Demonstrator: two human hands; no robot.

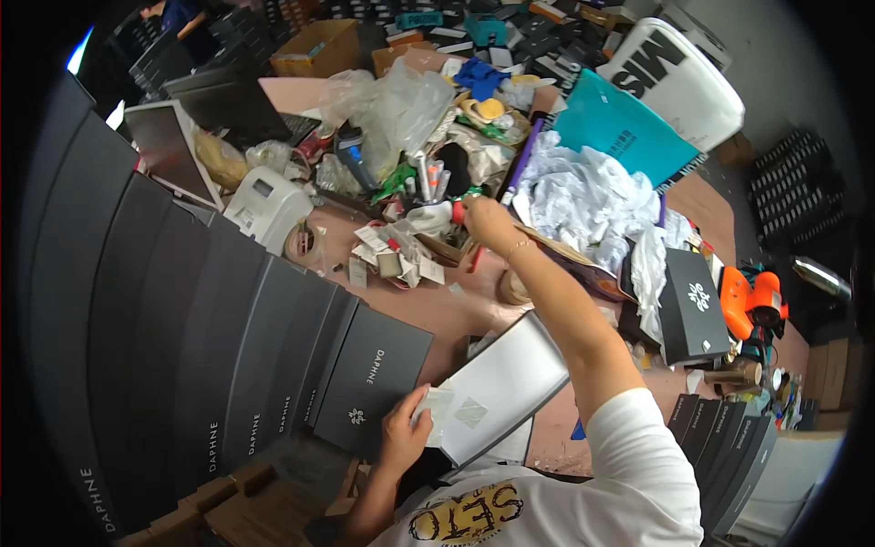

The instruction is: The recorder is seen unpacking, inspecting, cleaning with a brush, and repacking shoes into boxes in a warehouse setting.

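1. Centrally, a pale flat packet (438, 416) sits at the white-lined box (510, 374), pinched between thumb and fingers of the left hand (404, 436); gripping its edge should keep it flat.
2. Right hand (489, 224) meets a red piece (458, 212); finger closure unclear.

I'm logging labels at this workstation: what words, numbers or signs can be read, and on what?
I won't copy wording, but lettering stands on:
Dark box: pale word and emblem, legible.
White panel: large black letters, legible.
White shirt: dark-and-yellow print, legible.
Teal panel: dark print, too blurred.
Paper tags: too small.
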